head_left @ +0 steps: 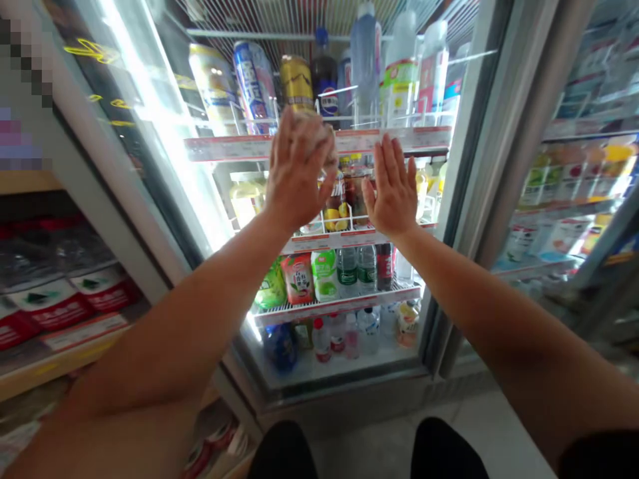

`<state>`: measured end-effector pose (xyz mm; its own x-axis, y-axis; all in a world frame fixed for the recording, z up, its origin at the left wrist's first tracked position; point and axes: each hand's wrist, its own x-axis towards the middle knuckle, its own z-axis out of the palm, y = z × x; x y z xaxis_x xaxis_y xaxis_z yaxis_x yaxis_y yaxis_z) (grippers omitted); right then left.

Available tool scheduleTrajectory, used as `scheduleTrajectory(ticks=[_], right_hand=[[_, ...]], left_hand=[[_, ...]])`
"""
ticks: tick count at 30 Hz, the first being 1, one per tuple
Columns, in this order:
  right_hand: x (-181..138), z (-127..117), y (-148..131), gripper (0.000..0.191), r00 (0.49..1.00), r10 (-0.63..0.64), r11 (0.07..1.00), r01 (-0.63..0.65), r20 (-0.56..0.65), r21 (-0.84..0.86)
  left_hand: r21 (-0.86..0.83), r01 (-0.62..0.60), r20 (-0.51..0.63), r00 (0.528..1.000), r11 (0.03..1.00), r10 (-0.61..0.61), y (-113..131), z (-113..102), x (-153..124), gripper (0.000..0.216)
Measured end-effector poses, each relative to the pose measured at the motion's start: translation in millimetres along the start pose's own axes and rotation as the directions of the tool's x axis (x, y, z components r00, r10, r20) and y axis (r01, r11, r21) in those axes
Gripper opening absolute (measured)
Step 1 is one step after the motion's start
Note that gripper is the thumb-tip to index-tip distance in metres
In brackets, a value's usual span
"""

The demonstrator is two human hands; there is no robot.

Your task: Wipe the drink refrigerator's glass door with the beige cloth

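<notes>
My left hand (297, 169) is raised against the glass door of a lit drinks fridge, fingers stretched over a pale, crumpled cloth (329, 148). The cloth is blurred and mostly covered by the hand. To its right, my right hand (394, 189) lies flat toward the glass, fingers up and thumb out, holding nothing. Behind the left fingertips stands a gold can (296, 83) on the upper shelf. Between the hands, bottles with lemon-print labels (337, 203) show on the shelf below.
Metal door frames (462, 199) border the glass on the right, with another stocked fridge beyond. Red-capped bottles with red-and-white labels (60, 303) fill a shelf at the left. More bottles (322, 339) stand low inside the fridge. Two dark knees (282, 449) show below.
</notes>
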<state>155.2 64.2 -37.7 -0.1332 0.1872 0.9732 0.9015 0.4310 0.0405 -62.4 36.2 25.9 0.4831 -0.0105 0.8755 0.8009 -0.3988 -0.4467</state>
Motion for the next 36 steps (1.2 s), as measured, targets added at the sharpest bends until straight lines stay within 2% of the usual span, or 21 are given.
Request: scheduleTrajectory(ticks=[2,4,7,9,10,12,14,16,19,21,23,24,27,29,31,33,35,36], right_hand=[[0.1,-0.2,-0.6,0.065,1.000,0.005,1.000,-0.005,0.011,-0.018],[-0.1,-0.6,-0.7,0.065,1.000,0.008,1.000,-0.008,0.010,-0.020],[-0.7,-1.2,0.1,0.066,1.000,-0.001,1.000,0.001,0.001,0.006],[-1.0,-1.1,1.0,0.066,1.000,-0.011,0.999,0.010,0.004,0.035],[-1.0,-0.8,1.5,0.066,1.000,-0.014,0.999,0.014,0.006,0.047],[-1.1,0.5,2.2,0.066,1.000,-0.017,0.998,0.017,0.005,0.055],[-1.1,2.1,2.4,0.066,1.000,-0.016,0.999,0.016,-0.008,0.043],[-1.0,2.9,2.3,0.066,1.000,-0.015,1.000,0.015,-0.017,0.025],[-0.8,1.5,1.5,0.066,1.000,-0.011,1.000,0.011,-0.004,0.019],[-0.6,0.1,1.2,0.066,1.000,-0.003,1.000,0.003,0.012,0.020],[-0.5,-0.3,1.4,0.066,1.000,0.002,1.000,-0.002,0.018,0.017],[-0.4,-0.1,1.6,0.066,1.000,0.002,1.000,-0.003,0.015,0.016],[-0.4,0.7,2.0,0.067,1.000,-0.006,1.000,0.006,-0.004,0.025],[-0.4,-0.2,1.5,0.067,1.000,-0.005,1.000,0.005,0.003,0.024],[-0.4,-2.4,0.5,0.067,1.000,0.009,1.000,-0.009,0.022,0.014],[-0.3,-4.5,-0.4,0.068,0.999,0.018,1.000,-0.019,0.041,0.018],[-0.5,-5.4,-0.6,0.068,0.999,0.013,0.999,-0.015,0.045,0.042],[-0.7,-5.3,-0.5,0.068,0.999,0.009,0.998,-0.011,0.041,0.055]], left_hand=[[-0.083,-0.063,0.130,0.989,0.995,0.073,16.0,0.0,-7.0,0.038],[-0.109,-0.109,0.173,0.977,0.988,0.127,8.8,-1.5,0.4,0.034],[0.003,-0.108,0.081,0.991,0.994,0.107,-28.0,-5.1,28.4,0.038],[0.065,-0.022,-0.015,1.000,0.998,0.023,-42.2,-6.2,39.9,0.040],[0.067,0.006,-0.024,1.000,0.998,-0.005,-41.0,-6.1,40.0,0.040],[0.018,0.012,0.044,0.999,1.000,-0.013,-24.4,-4.6,29.8,0.040],[-0.069,-0.026,0.128,0.991,0.997,0.034,-3.4,-2.4,15.2,0.045],[-0.113,-0.058,0.159,0.984,0.992,0.076,2.8,-0.8,9.2,0.050],[-0.051,-0.086,0.091,0.992,0.995,0.091,-26.0,-0.9,24.1,0.056],[0.025,-0.042,-0.034,0.998,0.999,0.043,-50.0,-1.3,36.7,0.058],[0.054,-0.037,-0.070,0.997,0.998,0.040,-56.6,-0.8,38.3,0.055],[0.040,-0.059,-0.050,0.997,0.997,0.061,-51.6,-0.2,34.1,0.054],[-0.060,-0.191,0.101,0.975,0.980,0.196,-22.2,1.5,13.8,0.050],[-0.043,-0.228,0.164,0.959,0.973,0.232,-13.6,1.6,9.0,0.050],[0.098,-0.164,0.102,0.983,0.982,0.154,-24.0,2.0,17.3,0.051],[0.278,0.012,-0.093,0.996,0.960,0.015,-43.5,5.1,31.9,0.051],[0.359,0.208,-0.287,0.952,0.910,-0.105,-54.2,11.2,41.1,0.047],[0.349,0.244,-0.315,0.940,0.905,-0.132,-52.6,14.4,41.3,0.045]])
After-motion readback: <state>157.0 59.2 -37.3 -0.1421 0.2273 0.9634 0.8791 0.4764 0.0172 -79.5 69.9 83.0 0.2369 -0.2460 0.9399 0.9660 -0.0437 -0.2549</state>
